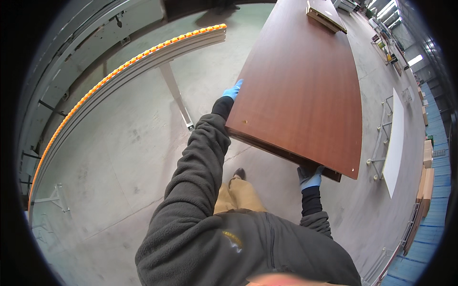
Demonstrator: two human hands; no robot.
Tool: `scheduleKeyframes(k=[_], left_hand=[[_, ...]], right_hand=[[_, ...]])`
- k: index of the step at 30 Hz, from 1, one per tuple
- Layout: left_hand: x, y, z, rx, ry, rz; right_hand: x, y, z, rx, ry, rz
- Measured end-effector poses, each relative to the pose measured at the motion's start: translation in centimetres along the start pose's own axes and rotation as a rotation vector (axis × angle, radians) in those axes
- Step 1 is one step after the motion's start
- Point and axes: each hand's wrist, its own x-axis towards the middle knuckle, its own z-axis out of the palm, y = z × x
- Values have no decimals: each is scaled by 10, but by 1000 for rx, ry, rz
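A large reddish-brown wooden panel [300, 90] stretches away from me, its near edge at my waist height. At least one more brown board [272, 148] shows beneath that edge. My left hand [233, 90], in a blue glove, is closed on the panel's left edge, its fingertips partly out of sight. At the near right corner my right hand [310, 177], in a blue and dark glove, grips the near edge with part of the hand underneath. A small pale mark sits at each near corner of the panel's top.
Narrow wooden pieces [326, 16] lie on the panel's far end. To the left curves a roller rail [138, 57] with orange wheels on a metal leg [176, 95], before a long grey machine [90, 52]. A white board on a wheeled rack [394, 143] stands at right.
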Motion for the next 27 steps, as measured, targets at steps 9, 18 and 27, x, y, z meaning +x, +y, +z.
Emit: scheduleKeyframes(k=[9, 18, 27], left_hand=[[-182, 42, -33, -400, 37, -382], [-313, -28, -42, -318, 12, -193], [-437, -141, -51, -123, -128, 75]], right_hand=[[-89, 47, -79, 33, 45, -18], [-211, 103, -174, 16, -24, -11], [-355, 173, -286, 49, -48, 40]])
